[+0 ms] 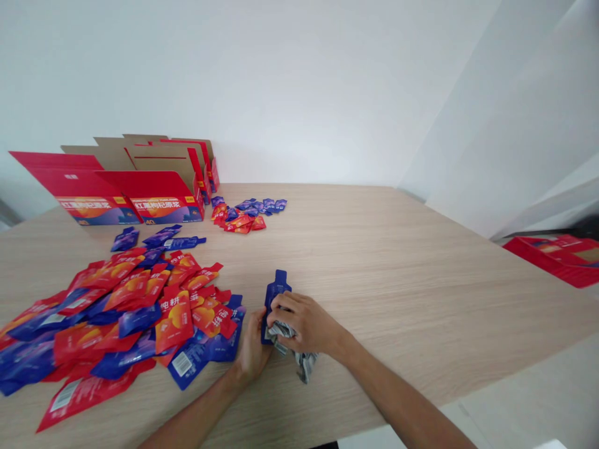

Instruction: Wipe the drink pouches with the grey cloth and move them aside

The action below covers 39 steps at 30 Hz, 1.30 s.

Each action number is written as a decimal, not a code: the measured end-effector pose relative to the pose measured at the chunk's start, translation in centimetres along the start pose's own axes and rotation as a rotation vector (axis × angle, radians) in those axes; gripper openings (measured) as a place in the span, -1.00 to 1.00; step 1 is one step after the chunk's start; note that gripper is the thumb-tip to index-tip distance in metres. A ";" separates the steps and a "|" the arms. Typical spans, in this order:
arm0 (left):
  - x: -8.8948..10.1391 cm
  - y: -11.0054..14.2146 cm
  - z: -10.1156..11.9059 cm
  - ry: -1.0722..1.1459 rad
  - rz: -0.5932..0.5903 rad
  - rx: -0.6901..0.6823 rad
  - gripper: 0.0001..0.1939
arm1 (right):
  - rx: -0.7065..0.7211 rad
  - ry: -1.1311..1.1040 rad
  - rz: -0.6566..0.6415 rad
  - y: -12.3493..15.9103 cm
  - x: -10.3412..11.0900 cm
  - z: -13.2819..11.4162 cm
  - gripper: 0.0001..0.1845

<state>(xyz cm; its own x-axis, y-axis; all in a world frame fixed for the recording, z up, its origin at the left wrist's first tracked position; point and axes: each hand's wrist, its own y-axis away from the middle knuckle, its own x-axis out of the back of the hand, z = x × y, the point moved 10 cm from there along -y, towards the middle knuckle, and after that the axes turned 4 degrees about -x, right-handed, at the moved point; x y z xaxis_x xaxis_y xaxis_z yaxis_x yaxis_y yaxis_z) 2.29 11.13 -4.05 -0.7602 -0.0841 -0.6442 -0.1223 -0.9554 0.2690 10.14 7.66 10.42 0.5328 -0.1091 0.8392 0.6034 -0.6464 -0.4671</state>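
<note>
A dark blue pouch (277, 287) with a narrow neck points away from me above the table's near middle. My left hand (255, 346) grips its left edge, fingers closed around the lower part. Over the pouch's front, my right hand (304, 321) is closed on a crumpled grey-and-white cloth (305, 365), which presses against the pouch and hangs down below the fingers. The cloth and fingers cover the pouch's lower half. Just left of my left hand lies a loose pile of red pouches (174, 318) and blue pouches (187, 362).
Open red boxes (163, 202) stand at the back left by the wall. A smaller group of red and blue pouches (241, 221) lies right of them. Beyond the table's (397, 280) right edge is another red box (556, 252).
</note>
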 end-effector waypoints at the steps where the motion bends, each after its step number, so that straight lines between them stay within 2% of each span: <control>1: -0.2 0.1 -0.1 -0.002 -0.007 0.015 -0.85 | -0.035 0.011 0.034 0.0 0.4 0.5 -0.79; 5: -2.4 1.0 -0.8 0.108 -0.068 0.152 -0.76 | -0.184 0.038 0.200 0.3 2.8 2.9 -0.81; 8: -3.6 1.1 -0.7 0.222 -0.086 0.181 -0.78 | -0.214 0.006 0.271 0.6 4.0 3.7 -0.79; 17: -4.4 0.9 0.1 0.277 -0.136 0.288 -0.86 | -0.225 -0.129 0.424 1.2 5.9 3.2 -0.85; 21: -5.1 1.4 0.5 0.335 -0.206 0.291 -0.78 | -0.226 -0.201 0.474 1.5 6.9 3.3 -0.87; 26: -3.9 1.4 -0.4 0.236 -0.156 0.307 -0.89 | -0.211 -0.270 0.516 1.5 7.9 3.1 -0.89; 28: -3.8 1.4 -0.8 0.225 -0.140 0.350 -0.91 | -0.226 -0.295 0.519 1.5 8.2 3.3 -0.89; 30: -4.2 1.4 -0.8 0.235 -0.140 0.380 -0.84 | -0.222 -0.320 0.506 1.5 8.2 3.3 -0.89; 33: -4.8 1.2 -0.2 0.242 -0.147 0.355 -0.76 | -0.163 -0.348 0.462 1.4 8.0 2.8 -0.90; 36: -5.0 1.0 0.3 0.237 -0.158 0.294 -0.72 | -0.106 -0.337 0.358 1.0 6.7 2.2 -0.88; 39: -5.1 1.2 0.2 0.200 -0.185 0.261 -0.68 | -0.091 -0.254 0.232 0.4 4.4 1.8 -0.83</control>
<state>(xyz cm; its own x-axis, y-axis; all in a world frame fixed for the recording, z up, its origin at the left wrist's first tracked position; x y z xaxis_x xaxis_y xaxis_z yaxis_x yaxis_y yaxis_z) 5.95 10.48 -0.29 -0.5738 0.0045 -0.8190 -0.4237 -0.8574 0.2922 13.81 8.26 13.41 0.7868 -0.0765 0.6124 0.4002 -0.6922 -0.6006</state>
